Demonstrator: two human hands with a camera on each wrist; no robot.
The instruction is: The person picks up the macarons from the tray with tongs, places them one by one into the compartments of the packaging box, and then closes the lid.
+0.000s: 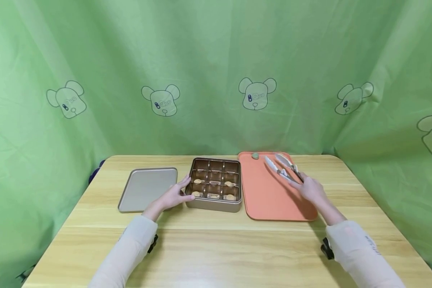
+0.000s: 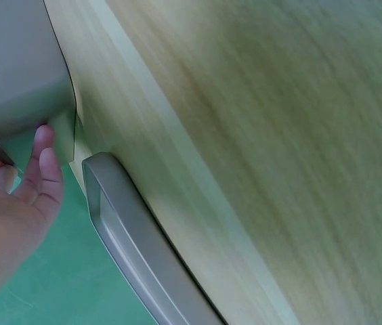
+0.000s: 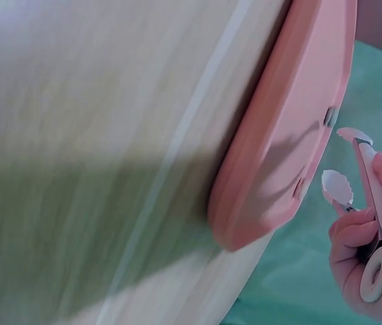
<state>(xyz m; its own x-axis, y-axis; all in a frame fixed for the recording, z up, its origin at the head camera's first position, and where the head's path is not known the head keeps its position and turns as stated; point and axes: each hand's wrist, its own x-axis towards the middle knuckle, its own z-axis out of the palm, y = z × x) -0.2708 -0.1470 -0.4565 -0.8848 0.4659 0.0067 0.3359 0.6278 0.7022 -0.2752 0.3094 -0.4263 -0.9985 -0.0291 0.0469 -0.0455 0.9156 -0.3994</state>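
Observation:
My left hand (image 1: 174,195) rests against the left side of a bronze metal tin (image 1: 214,205), its thumb near the front left corner. Inside the tin a brown divider makes several compartments, and small tan cookies (image 1: 229,184) lie in some of the nearer ones. My right hand (image 1: 311,189) grips metal tongs (image 1: 279,171) with pale scalloped tips. The tongs hover over an orange tray (image 1: 264,200), tips apart and nothing between them. A small green round cookie (image 1: 255,155) lies at the tray's far edge. Another small piece (image 3: 298,188) shows on the tray in the right wrist view.
A flat grey-brown metal lid (image 1: 147,188) lies left of the tin, its edge close to my left forearm. The orange tray stands right beside the tin. Behind the wooden table (image 1: 219,248) hangs a green curtain (image 1: 209,60).

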